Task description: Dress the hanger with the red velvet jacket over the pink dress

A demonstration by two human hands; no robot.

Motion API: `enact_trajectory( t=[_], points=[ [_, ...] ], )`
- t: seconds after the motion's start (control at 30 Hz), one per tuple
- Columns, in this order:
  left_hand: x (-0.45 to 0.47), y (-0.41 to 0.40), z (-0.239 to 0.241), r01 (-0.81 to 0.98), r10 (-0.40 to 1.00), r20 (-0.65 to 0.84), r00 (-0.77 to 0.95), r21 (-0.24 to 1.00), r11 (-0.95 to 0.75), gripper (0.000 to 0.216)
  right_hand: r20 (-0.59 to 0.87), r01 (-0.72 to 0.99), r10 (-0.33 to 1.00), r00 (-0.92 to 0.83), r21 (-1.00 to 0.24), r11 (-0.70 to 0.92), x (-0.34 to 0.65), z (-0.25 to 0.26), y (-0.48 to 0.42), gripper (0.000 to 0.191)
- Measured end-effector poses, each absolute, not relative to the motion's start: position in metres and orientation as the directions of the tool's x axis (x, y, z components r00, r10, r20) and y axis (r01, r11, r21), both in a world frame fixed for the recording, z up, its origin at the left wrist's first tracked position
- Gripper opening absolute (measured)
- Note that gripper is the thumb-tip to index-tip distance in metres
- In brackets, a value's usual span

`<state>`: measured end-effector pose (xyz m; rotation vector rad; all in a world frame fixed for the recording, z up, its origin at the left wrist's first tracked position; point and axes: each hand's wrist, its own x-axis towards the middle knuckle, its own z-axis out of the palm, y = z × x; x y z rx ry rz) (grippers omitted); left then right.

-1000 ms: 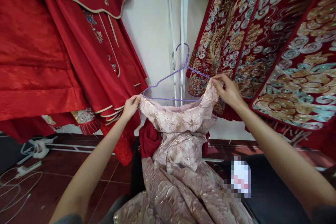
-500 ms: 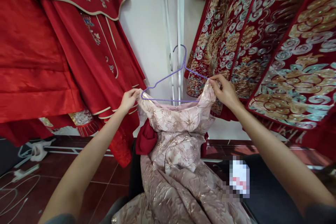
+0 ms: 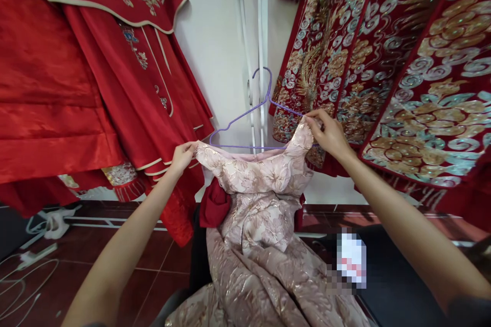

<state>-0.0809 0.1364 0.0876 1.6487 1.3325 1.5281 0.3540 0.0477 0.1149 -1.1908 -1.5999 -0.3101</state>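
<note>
A pale pink floral dress (image 3: 264,214) with gold sheen spreads down the middle of the view, its skirt lying toward me. My left hand (image 3: 181,157) pinches the dress's left shoulder, which is pulled out past the hanger's end. At the other shoulder, my right hand (image 3: 325,130) is closed on the fabric beside the hanger's right arm. The purple hanger (image 3: 245,110) stands behind the neckline, its hook upright in front of white poles; its right end is hidden by the dress and hand. Dark red cloth (image 3: 215,204) shows beside the bodice.
Red garments (image 3: 115,61) hang on the left, and embroidered red and gold garments (image 3: 383,71) on the right. White poles (image 3: 241,20) rise against the wall. White cables (image 3: 34,271) and pale shoes (image 3: 57,225) lie on the tiled floor at left. A dark surface (image 3: 399,276) is at lower right.
My left hand has moved left and down, drawing the dress's left shoulder off the hanger's end. My right hand stays at about the same place.
</note>
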Motion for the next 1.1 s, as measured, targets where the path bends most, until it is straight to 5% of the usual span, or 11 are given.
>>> enact_trajectory(
  t=[0.37,0.6,0.9,1.0,1.1],
  points=[
    [-0.078,0.134,0.102,0.341,0.847,0.526,-0.072,0.811,-0.475,0.034,0.866,0.808,0.498,0.050,-0.328,0.489,0.353,0.115,0.046,0.021],
    [-0.019,0.140,0.146,0.473,0.698,0.705,0.128,0.575,-0.668,0.036,0.858,0.785,0.508,0.076,-0.365,0.500,0.349,0.109,0.050,0.021],
    [0.017,0.137,0.149,0.702,0.726,0.594,0.345,0.351,-0.620,0.040,0.853,0.784,0.521,0.027,-0.341,0.519,0.364,0.112,0.050,0.026],
    [-0.006,0.142,0.136,0.748,0.753,0.586,0.297,0.347,-0.566,0.046,0.825,0.663,0.546,0.147,-0.492,0.564,0.385,0.094,0.060,0.032],
    [-0.029,0.148,0.115,0.719,0.840,0.516,0.169,0.518,-0.463,0.050,0.596,0.285,0.710,0.375,-0.803,0.524,0.400,0.054,0.069,0.037]
  ],
)
